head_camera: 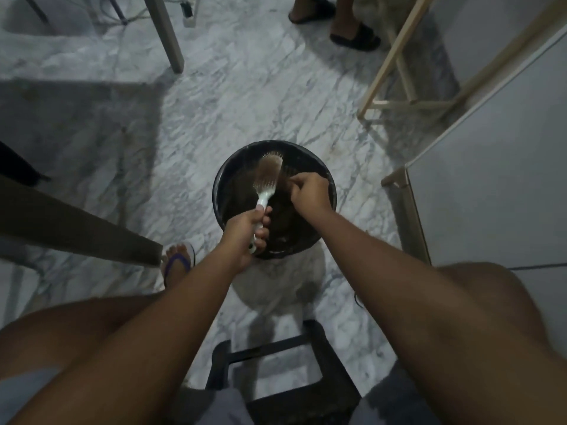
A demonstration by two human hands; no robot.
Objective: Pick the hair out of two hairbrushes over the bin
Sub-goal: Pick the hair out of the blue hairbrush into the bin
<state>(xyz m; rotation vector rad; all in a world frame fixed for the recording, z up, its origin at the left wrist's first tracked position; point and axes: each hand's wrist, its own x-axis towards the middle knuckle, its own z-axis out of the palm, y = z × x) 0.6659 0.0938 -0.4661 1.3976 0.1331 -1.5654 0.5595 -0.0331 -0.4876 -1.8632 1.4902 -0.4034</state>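
A white hairbrush (pixel 267 179) with brown hair matted in its bristles is held over the round black bin (pixel 328 182). My left hand (pixel 245 234) grips the brush's handle, bristles facing right. At the head's right side my right hand (pixel 310 191) pinches a tuft of brown hair (pixel 287 176) beside the bristles. Dark hair lies inside the bin. Only one brush is in view.
The bin stands on a marble floor between my knees. A black stool (pixel 276 363) is under me. A table leg (pixel 165 32) stands back left, a wooden frame (pixel 399 72) and white cabinet (pixel 491 179) on the right. Another person's sandalled feet (pixel 337 23) are at the top.
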